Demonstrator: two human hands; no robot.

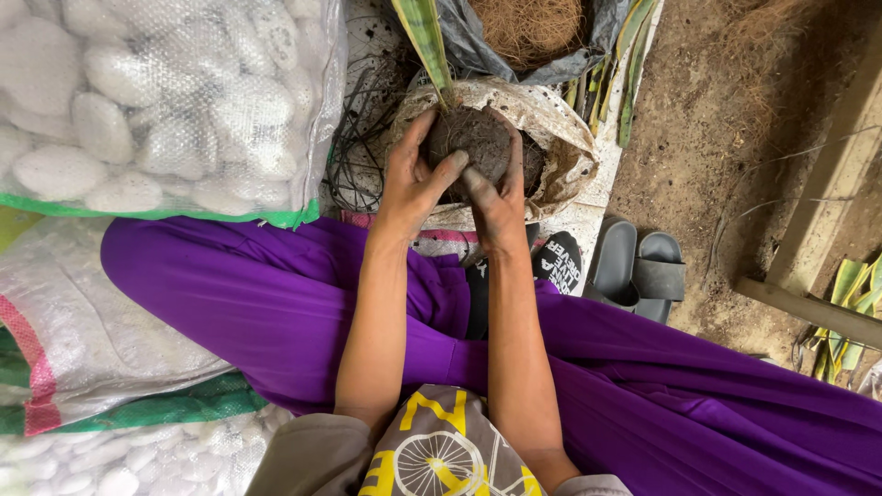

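A dark, round ball of soil and roots (pixel 470 136) sits between both my hands, with a long green-yellow striped leaf (pixel 424 37) rising from its top. My left hand (pixel 413 179) cups the ball from the left, thumb pressed on its front. My right hand (pixel 496 197) wraps it from the right, with fingers over the top. Both hands are smeared with dirt. The ball hangs just over an open whitish sack of soil (pixel 560 138). My legs in purple cloth (pixel 276 303) spread below.
A clear mesh sack of white pebbles (pixel 156 101) lies at upper left, with more woven sacks (pixel 83 340) at left. A grey bag of brown coconut fibre (pixel 528 28) stands behind. Grey sandals (pixel 634 266) rest on the dirt floor at right, near a wooden beam (pixel 827 211).
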